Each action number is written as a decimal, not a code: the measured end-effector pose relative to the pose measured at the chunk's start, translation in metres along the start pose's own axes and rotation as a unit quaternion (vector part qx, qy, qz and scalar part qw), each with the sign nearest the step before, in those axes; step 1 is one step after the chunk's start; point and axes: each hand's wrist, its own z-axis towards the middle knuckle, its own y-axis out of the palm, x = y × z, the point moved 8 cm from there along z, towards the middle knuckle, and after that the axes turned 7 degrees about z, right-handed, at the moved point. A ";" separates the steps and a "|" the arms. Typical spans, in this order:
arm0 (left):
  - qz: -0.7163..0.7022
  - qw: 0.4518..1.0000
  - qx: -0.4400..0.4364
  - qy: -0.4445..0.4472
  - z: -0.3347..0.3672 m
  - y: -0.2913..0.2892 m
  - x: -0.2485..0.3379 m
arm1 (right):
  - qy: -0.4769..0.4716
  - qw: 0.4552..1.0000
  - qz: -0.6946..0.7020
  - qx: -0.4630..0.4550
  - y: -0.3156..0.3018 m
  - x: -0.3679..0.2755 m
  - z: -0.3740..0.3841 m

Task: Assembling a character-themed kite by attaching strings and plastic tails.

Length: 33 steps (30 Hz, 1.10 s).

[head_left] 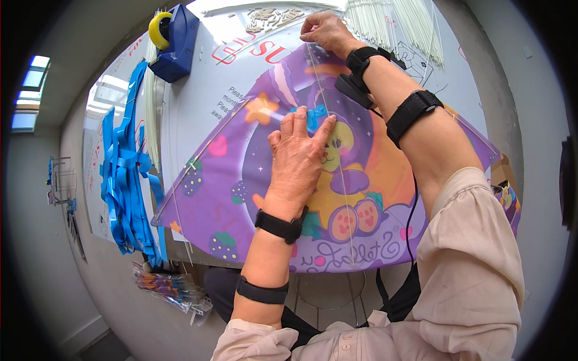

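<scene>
A purple kite (226, 180) with a cartoon animal print lies spread on the table, the mirrored lettering along its lower edge. One thin white rod (344, 180) runs down its middle; another white rod (201, 153) follows its left edge. My left hand (301, 153) rests on the kite with fingers spread, fingertips beside a blue bow shape (313, 117) near the middle rod. At the kite's top corner, my right hand (328, 33) is closed in a pinch. Whatever lies between its fingertips is too small to make out.
Blue ribbon strips (126, 180) lie in a heap at the left, near a blue tape dispenser (174, 45) with yellow tape. Small beige tubes (271, 19) and bundles of white rods (415, 27) are at the far side. A black cable (415, 210) hangs across the kite's right part.
</scene>
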 end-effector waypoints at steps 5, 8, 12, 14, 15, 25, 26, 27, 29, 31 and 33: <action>-0.008 1.000 0.000 -0.002 0.000 -0.001 0.000 | 0.019 0.999 -0.034 0.027 0.000 0.003 -0.007; -0.010 1.000 -0.003 -0.003 0.000 0.000 -0.002 | 0.014 0.997 -0.053 0.048 -0.003 0.002 -0.008; -0.005 1.000 0.003 0.000 0.001 0.002 -0.002 | 0.001 0.995 -0.075 0.061 -0.003 0.004 -0.007; -0.004 1.000 0.003 0.002 0.001 0.003 -0.002 | 0.009 0.994 -0.086 0.066 -0.003 0.005 -0.009; -0.003 1.000 0.003 0.004 0.001 0.003 -0.002 | 0.017 0.993 -0.096 0.071 -0.002 0.005 -0.010; 0.031 0.999 0.000 0.012 0.001 0.001 -0.003 | 0.037 0.965 -0.211 0.149 -0.005 -0.008 -0.004; 0.027 1.000 -0.005 0.014 0.001 0.002 -0.002 | 0.045 0.967 -0.214 0.130 -0.006 -0.004 -0.001; 0.022 1.000 -0.010 0.018 0.002 0.003 0.000 | 0.054 0.968 -0.218 0.112 -0.009 -0.001 0.003; 0.023 0.999 -0.003 0.024 0.003 0.003 0.003 | 0.062 0.972 -0.198 0.111 -0.020 0.000 0.001; 0.027 0.999 0.002 0.027 0.002 0.002 0.002 | 0.010 0.987 -0.146 0.072 -0.025 -0.022 -0.016; 0.001 1.000 0.014 0.014 0.001 -0.005 -0.005 | 0.002 0.991 -0.132 -0.012 -0.022 -0.049 -0.054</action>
